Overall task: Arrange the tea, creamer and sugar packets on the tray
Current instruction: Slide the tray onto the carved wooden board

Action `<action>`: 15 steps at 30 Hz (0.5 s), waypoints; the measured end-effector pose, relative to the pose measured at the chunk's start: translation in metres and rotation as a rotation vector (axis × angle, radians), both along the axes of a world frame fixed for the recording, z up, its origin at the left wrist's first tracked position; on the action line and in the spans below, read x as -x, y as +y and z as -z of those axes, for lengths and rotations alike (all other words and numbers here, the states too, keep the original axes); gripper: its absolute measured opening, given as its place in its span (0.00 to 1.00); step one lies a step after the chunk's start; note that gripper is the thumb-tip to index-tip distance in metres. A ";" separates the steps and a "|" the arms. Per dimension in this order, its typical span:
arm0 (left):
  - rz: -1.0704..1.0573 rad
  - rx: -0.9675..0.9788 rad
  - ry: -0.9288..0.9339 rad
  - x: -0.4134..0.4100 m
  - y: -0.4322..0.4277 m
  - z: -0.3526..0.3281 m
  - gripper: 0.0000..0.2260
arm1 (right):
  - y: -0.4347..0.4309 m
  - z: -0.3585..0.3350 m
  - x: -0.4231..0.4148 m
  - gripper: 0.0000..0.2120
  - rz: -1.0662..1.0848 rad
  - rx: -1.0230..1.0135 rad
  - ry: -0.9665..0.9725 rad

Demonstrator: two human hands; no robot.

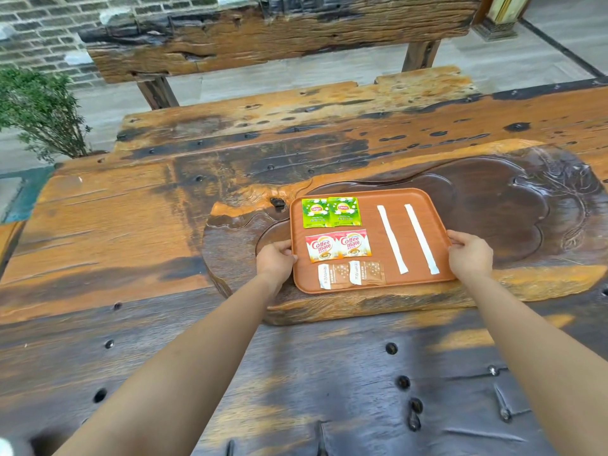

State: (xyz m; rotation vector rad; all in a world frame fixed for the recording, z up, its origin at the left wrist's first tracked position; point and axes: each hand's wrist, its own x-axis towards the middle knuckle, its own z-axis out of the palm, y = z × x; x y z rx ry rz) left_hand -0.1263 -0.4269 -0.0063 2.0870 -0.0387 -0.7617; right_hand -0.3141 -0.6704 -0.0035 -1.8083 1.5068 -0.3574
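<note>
- Room: outdoor paved court, brick wall (39,31) behind, rough plank bench (263,37) across from you, shrub (39,113) at far left.
- Surface: weathered wooden table (131,225), pitted and uneven; a carved tea board (493,199) lies on it. Expect snagging if you slide anything.
- Tray (371,281): sits on the tea board, looks rigid and light. Your left hand (274,260) clasps its left rim, your right hand (468,255) its right rim; keep it level.
- Packets, all on the tray: two sugar sticks (393,240) right; tea packets (330,212) far left; creamer packets (339,245) below them; brown sachets (350,274) nearest. Likely featherweight, slippery, soft; pinch by an edge.
</note>
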 end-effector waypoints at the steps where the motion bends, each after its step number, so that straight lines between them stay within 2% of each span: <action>1: -0.004 0.010 0.013 -0.001 -0.003 0.001 0.18 | -0.002 0.000 0.000 0.20 0.007 0.003 -0.003; 15: -0.098 0.043 0.038 -0.011 -0.025 0.018 0.15 | -0.026 0.000 -0.016 0.19 0.007 0.008 -0.017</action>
